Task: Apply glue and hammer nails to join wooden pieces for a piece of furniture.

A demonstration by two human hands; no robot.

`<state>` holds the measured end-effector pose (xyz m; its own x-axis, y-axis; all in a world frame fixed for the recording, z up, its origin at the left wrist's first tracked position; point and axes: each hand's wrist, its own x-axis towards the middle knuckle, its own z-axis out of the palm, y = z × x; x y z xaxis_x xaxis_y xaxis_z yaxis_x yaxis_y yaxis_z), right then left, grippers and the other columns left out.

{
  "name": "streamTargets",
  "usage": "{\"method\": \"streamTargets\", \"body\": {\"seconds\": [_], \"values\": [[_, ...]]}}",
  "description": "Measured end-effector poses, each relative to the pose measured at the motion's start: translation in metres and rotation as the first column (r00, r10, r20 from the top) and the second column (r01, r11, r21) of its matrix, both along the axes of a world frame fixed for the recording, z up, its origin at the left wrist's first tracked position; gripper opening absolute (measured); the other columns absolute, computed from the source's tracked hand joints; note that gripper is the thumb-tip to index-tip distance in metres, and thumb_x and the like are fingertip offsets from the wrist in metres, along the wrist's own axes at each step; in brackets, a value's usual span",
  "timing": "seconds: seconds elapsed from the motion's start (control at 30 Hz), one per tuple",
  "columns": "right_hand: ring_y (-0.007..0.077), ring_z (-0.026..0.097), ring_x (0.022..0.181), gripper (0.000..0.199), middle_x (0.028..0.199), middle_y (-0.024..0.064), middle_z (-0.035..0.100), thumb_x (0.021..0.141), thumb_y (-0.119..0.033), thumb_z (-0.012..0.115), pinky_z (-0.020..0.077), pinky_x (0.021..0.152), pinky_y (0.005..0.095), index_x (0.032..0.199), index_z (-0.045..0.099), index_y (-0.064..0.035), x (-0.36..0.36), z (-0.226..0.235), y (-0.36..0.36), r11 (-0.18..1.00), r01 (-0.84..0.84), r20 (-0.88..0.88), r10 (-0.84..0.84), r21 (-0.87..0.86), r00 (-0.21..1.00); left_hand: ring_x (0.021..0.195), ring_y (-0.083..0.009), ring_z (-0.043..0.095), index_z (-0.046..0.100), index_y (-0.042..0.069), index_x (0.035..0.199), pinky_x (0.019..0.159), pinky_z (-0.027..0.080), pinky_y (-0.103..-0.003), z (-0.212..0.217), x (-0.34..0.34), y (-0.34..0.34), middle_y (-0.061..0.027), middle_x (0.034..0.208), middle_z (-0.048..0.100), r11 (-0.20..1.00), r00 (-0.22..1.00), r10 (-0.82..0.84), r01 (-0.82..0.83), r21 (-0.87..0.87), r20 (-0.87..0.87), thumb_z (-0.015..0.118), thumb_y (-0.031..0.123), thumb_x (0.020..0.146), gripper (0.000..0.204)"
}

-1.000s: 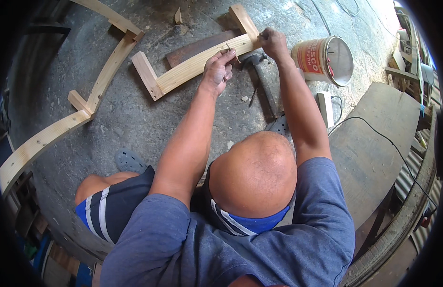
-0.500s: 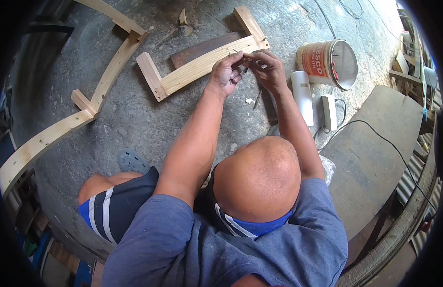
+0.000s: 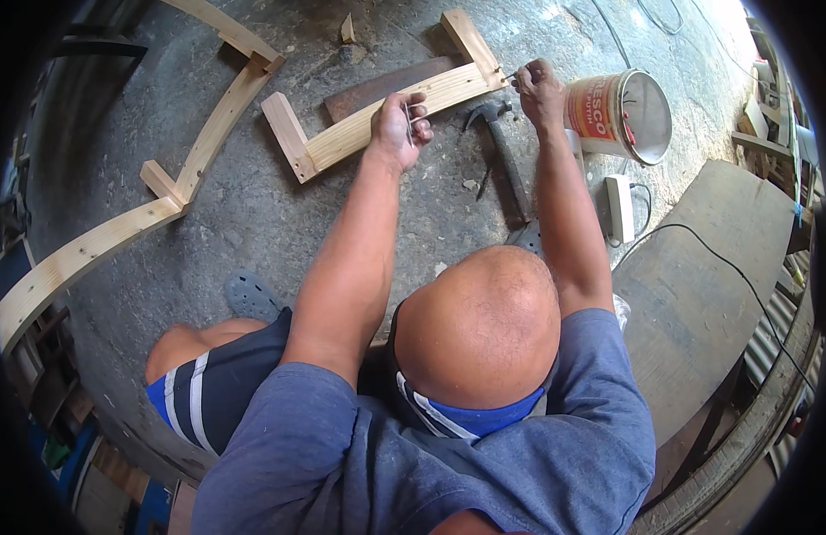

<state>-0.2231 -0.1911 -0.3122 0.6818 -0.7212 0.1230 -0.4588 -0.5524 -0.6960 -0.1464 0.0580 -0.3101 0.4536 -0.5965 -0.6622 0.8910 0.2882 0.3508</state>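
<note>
A curved pale wooden piece [image 3: 364,135] with two short blocks joined to its ends lies on the floor before me. At its right joint, my right hand [image 3: 542,94] pinches a thin nail [image 3: 509,77], whose tip is close to the wood; whether they touch I cannot tell. My left hand [image 3: 399,134] is over the middle of the curved piece, fingers curled around thin nails [image 3: 408,123]. Between my forearms a hammer [image 3: 504,160] rests on the floor, its head near the right joint.
A tipped bucket [image 3: 593,111] lies right of my right hand, with a white power strip [image 3: 619,208] nearby. A broad board [image 3: 707,276] and a black cable are at the right. Another curved wooden frame [image 3: 212,134] stretches along the left. A wood wedge [image 3: 347,28] lies farther off.
My hands have come apart: the right moved right to the joint with a nail, the left moved slightly left. The hammer now shows fully between them.
</note>
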Motion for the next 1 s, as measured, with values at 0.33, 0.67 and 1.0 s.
{"method": "streamTargets", "body": {"seconds": [0.33, 0.67, 1.0], "values": [[0.0310, 0.067, 0.072, 0.019, 0.076, 0.0175, 0.067, 0.079, -0.022, 0.067, 0.0512, 0.068, 0.0384, 0.082, 0.067, -0.0035, -0.003, 0.005, 0.004, 0.968, -0.241, -0.214, 0.221, -0.072, 0.952, 0.065, -0.0117, 0.047, 0.059, 0.003, 0.110, 0.068, 0.045, -0.027, 0.013, 0.023, 0.032, 0.0001, 0.074, 0.049, 0.961, 0.988, 0.142, -0.124, -0.249, 0.057, 0.051, 0.027, 0.097, 0.028], [0.0230, 0.067, 0.075, 0.028, 0.081, 0.0145, 0.069, 0.080, -0.025, 0.071, 0.0516, 0.070, 0.0333, 0.097, 0.066, -0.0038, -0.031, 0.001, 0.031, 1.000, -0.013, -0.087, 0.015, 0.022, 0.996, 0.062, -0.0057, 0.045, 0.061, 0.004, 0.109, 0.058, 0.038, -0.023, -0.009, 0.040, 0.091, 0.0010, 0.081, 0.058, 0.964, 0.888, 0.231, -0.265, 0.031, 0.399, 0.070, 0.023, 0.087, 0.030], [0.0071, 0.055, 0.067, 0.019, 0.083, 0.0019, 0.062, 0.089, -0.012, 0.065, 0.0450, 0.059, 0.0207, 0.104, 0.059, -0.0012, -0.146, -0.006, 0.097, 0.804, -0.055, 0.007, 0.063, 0.592, 0.998, 0.072, -0.0164, 0.061, 0.063, 0.005, 0.093, 0.074, 0.049, -0.031, -0.055, 0.023, 0.198, -0.0061, 0.081, 0.066, 0.405, 0.882, -0.268, -0.263, 0.876, 0.389, 0.078, 0.013, 0.076, 0.023]]}}
